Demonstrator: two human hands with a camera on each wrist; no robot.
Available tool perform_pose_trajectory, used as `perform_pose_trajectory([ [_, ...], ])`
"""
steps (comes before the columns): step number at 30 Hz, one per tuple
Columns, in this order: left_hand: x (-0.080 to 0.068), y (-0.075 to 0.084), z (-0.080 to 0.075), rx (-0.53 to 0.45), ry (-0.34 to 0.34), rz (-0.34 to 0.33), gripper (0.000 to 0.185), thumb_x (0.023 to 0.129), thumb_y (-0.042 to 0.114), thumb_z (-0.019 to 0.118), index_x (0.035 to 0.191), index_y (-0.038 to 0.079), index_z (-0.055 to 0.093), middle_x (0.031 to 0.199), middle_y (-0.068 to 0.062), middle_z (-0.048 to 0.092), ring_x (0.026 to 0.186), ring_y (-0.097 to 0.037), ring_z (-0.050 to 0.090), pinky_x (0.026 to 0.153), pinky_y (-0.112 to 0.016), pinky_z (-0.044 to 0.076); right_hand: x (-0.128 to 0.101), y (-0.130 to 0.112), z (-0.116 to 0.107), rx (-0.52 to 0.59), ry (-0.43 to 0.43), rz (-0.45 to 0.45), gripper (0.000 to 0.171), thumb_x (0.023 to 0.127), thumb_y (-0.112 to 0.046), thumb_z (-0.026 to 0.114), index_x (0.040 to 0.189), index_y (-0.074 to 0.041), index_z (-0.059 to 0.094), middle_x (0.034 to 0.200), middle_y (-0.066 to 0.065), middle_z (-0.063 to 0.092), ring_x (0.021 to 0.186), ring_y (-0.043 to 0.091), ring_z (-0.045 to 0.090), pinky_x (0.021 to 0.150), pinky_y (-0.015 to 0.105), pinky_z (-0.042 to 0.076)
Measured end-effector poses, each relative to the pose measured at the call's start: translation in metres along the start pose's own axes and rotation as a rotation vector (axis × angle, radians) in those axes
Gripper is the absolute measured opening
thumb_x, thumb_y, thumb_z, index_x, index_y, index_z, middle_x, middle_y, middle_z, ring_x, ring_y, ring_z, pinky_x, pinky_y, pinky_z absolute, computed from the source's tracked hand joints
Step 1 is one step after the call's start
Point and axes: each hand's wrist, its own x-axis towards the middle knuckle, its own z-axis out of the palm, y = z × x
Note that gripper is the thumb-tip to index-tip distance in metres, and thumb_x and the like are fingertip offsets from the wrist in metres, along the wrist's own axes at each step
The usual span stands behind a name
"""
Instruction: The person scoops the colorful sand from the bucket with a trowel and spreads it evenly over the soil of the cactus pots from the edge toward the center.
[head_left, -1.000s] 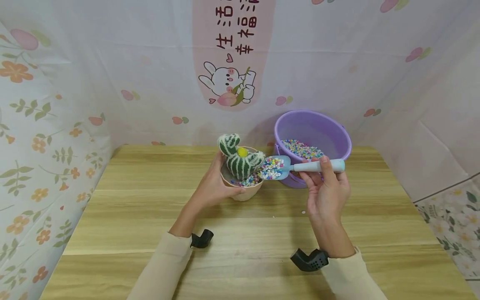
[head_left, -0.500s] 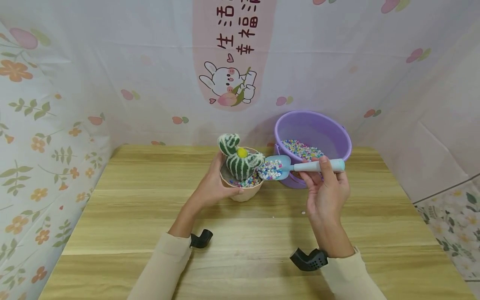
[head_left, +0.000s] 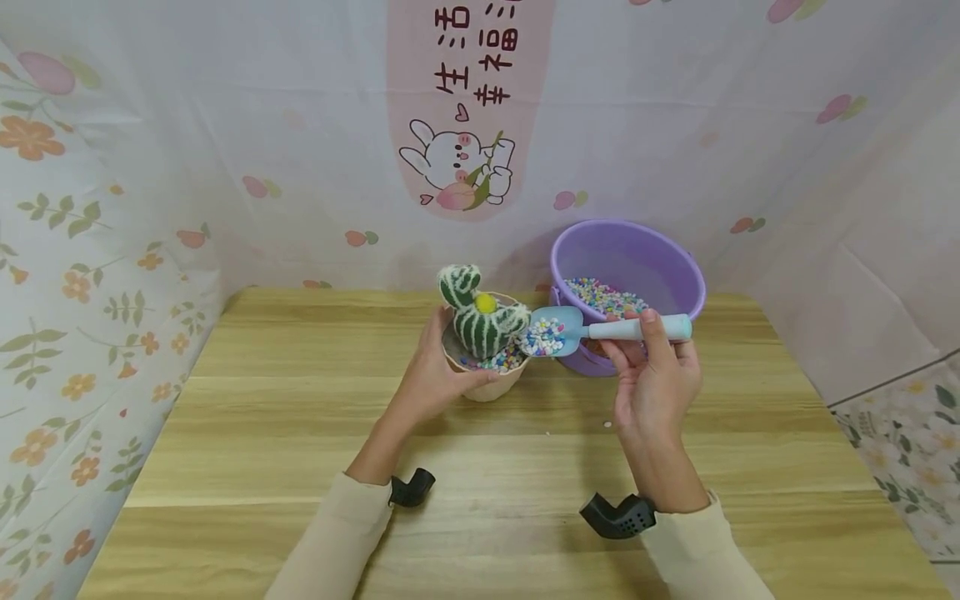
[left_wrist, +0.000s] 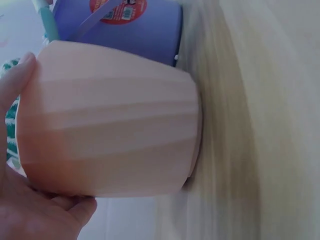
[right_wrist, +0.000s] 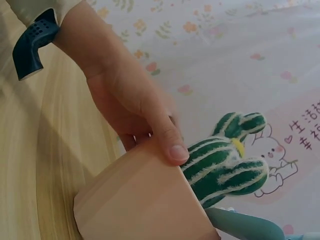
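Observation:
My left hand (head_left: 431, 379) grips the side of a pale peach flowerpot (left_wrist: 115, 125), thumb at the rim and fingers round the far side. Inside the pot stands a green, white-striped toy cactus (right_wrist: 220, 172) with a yellow pompom, and multicoloured pebbles (head_left: 504, 360) lie round its base. In my right hand (head_left: 658, 383) is the handle of a light blue hand trowel (head_left: 572, 323), held between thumb and fingers. Its blade reaches over the pot's right rim, tip beside the cactus, carrying a small heap of mostly white, blue and pink pebbles (head_left: 543, 337).
Behind the trowel a purple bucket (head_left: 667, 267) stands at the back right, partly filled with the same pebbles (head_left: 600, 296). A stray pebble (head_left: 607, 425) lies on the wooden table (head_left: 480, 517). Printed cloth (head_left: 322, 150) hangs right behind the table's back edge.
The heap on the trowel blade has shrunk, its pebbles sliding toward the pot. The left wrist has shifted slightly right and down; the trowel stays over the rim.

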Motion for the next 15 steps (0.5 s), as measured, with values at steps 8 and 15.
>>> perform_pose_trajectory([
  [8,0.010,-0.006,-0.009,-0.126,-0.118,0.067,0.108,0.069,0.033,0.089,0.152,0.023,0.021,0.149,0.003,0.037,0.137,-0.014,0.036,0.114,-0.041,0.030,0.000,0.001,0.002,-0.034,0.001,-0.009,0.039,0.082,-0.011,0.079,0.110,0.004,0.058,0.093,0.020,0.068,0.069,0.029,0.072,0.070,0.045,0.056],
  [15,0.014,-0.005,-0.016,-0.197,-0.196,0.024,0.114,0.071,0.025,0.088,0.156,0.025,0.012,0.157,0.002,0.027,0.142,-0.016,0.029,0.117,-0.042,0.024,0.000,0.001,0.002,-0.035,-0.019,-0.017,0.040,0.083,-0.010,0.078,0.111,0.007,0.056,0.091,0.019,0.069,0.069,0.029,0.072,0.069,0.043,0.056],
])
